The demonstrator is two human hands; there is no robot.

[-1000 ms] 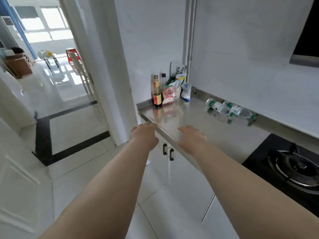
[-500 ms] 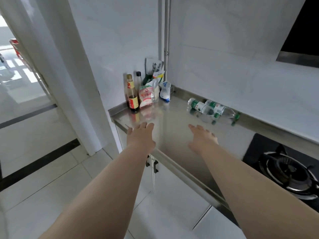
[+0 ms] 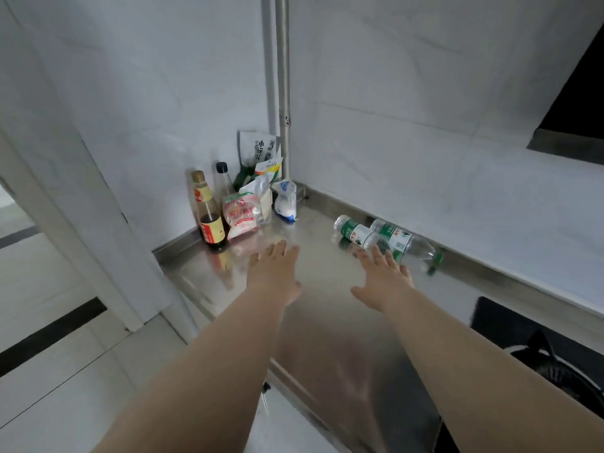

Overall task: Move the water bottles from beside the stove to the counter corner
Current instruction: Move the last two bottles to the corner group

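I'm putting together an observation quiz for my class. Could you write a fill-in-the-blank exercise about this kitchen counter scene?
1. Both water bottles lie on their ___ on the counter.
2. Their labels are ___.
3. The right hand, fingers spread, holds ___.
4. The dark sauce bottle in the corner stands ___.

Missing words: sides; green; nothing; upright.

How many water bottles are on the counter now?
2. Both lie on their sides by the back wall: the first water bottle nearer the corner, the second water bottle beside it, just beyond the right hand.
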